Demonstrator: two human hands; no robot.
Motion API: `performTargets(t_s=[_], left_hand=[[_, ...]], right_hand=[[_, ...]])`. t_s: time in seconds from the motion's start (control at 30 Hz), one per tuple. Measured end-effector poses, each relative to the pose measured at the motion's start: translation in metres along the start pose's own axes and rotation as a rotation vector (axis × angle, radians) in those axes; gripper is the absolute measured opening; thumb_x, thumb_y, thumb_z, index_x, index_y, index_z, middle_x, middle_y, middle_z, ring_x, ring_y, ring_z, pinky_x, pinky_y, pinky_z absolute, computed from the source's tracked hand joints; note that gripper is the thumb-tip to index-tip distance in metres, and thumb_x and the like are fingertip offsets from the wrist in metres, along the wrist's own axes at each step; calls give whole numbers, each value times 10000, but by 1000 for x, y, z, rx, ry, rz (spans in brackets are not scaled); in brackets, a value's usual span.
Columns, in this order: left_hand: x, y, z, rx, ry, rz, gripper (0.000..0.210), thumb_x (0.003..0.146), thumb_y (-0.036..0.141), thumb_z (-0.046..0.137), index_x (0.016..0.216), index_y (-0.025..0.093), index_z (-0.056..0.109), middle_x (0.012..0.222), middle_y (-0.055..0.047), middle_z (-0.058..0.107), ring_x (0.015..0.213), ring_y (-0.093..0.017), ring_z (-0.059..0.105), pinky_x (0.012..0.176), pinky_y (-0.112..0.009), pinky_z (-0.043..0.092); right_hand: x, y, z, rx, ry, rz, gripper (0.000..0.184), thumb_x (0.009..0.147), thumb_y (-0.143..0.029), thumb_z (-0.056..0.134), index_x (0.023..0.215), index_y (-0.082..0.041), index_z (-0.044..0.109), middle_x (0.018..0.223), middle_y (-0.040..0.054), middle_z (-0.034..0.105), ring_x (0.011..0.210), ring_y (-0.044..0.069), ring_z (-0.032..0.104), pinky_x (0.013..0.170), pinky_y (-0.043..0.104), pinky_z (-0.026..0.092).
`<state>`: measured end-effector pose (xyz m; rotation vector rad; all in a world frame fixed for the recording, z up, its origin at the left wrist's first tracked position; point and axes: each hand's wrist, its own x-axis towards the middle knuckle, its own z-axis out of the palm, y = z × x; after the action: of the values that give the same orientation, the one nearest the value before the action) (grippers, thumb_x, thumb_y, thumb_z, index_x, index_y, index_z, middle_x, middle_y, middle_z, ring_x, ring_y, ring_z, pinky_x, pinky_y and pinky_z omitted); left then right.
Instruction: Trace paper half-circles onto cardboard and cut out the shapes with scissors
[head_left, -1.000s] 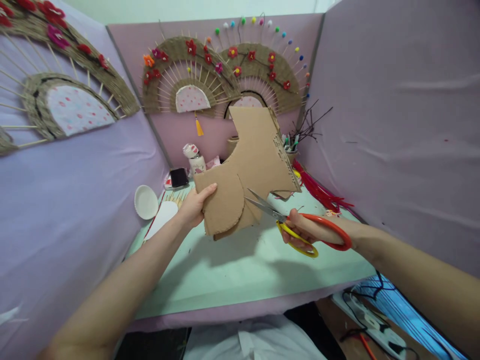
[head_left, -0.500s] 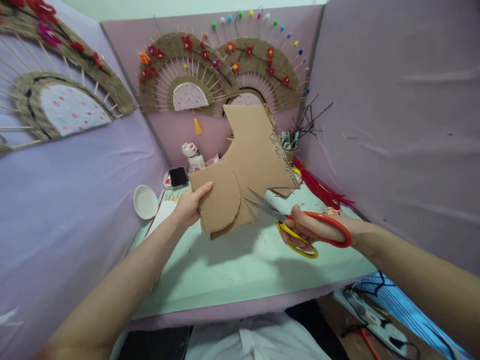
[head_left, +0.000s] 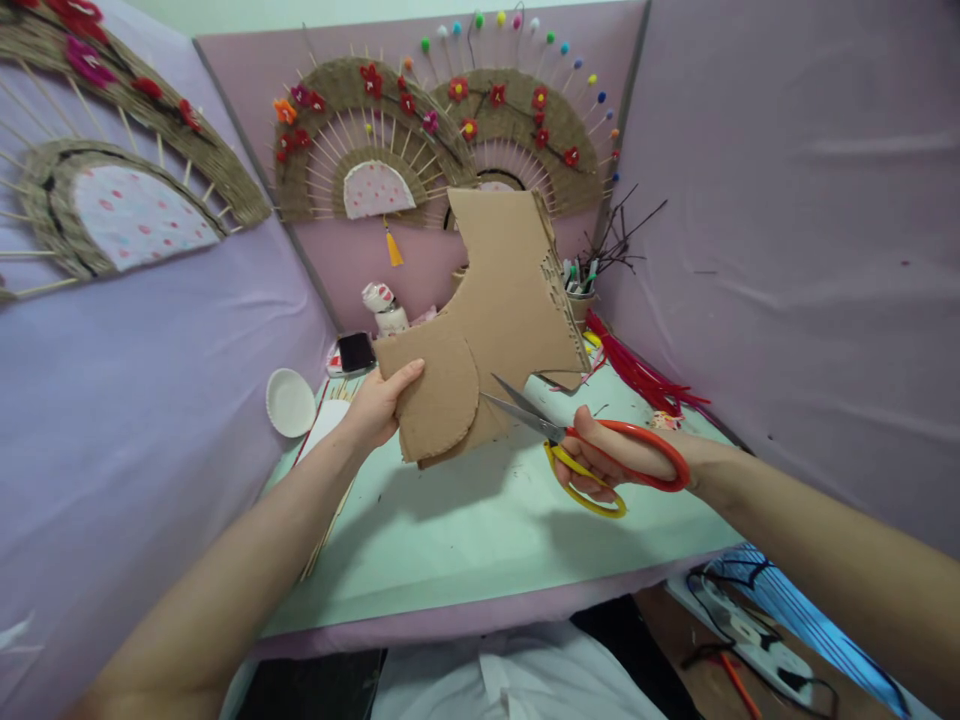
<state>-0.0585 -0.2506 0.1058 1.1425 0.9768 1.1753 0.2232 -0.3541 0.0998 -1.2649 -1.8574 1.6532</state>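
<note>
My left hand (head_left: 382, 400) grips the left edge of a large piece of cardboard (head_left: 506, 290), its thumb pressed on top. Under that thumb a smaller cardboard piece with a rounded right side (head_left: 441, 395) lies flat against the larger one. The larger sheet has a curved cut along its upper left and a ragged right edge. My right hand (head_left: 592, 455) is closed around the handles of scissors (head_left: 544, 422), one handle red and one yellow. Their blades are parted and point left, close to the rounded edge; whether they touch the cardboard I cannot tell.
Behind the cardboard stand a bottle (head_left: 386, 310) and a cup of pens and twigs (head_left: 580, 300). A white bowl (head_left: 291, 403) is at the left, red pipe cleaners (head_left: 637, 368) at the right. Decorated fans (head_left: 375, 130) hang on the back panel. A power strip (head_left: 739, 635) lies low right.
The scissors and my right hand have shifted slightly left. The cardboard has tilted a little, its top edge rising. My left hand keeps its hold.
</note>
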Motion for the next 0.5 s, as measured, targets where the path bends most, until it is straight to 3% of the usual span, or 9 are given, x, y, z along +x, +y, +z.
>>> performTargets(t_s=[0.07,0.3,0.5], left_hand=[[0,0,-1,-10,-16,7,423,659,344,754,1020,173,617,994,-81,721,924,-240,666,809,-323,546],[-5,-3,3,-16,-55,-26,416,664,343,753,1020,174,621,1014,-91,719,917,-244,672,786,-332,559],[-12,-5,14,-80,-91,-85,340,699,319,721,995,175,638,996,-87,725,902,-239,679,786,-328,562]], right_hand=[[2,4,-3,129,-127,29,775,751,-836,135,757,-178,545,583,-9,442,481,119,434,493,281,391],[10,13,-3,136,-150,-7,761,801,-786,90,815,-174,543,594,-14,414,509,130,414,500,287,360],[24,5,11,-86,161,-151,730,732,-850,189,769,-181,479,554,-29,421,482,112,398,493,267,372]])
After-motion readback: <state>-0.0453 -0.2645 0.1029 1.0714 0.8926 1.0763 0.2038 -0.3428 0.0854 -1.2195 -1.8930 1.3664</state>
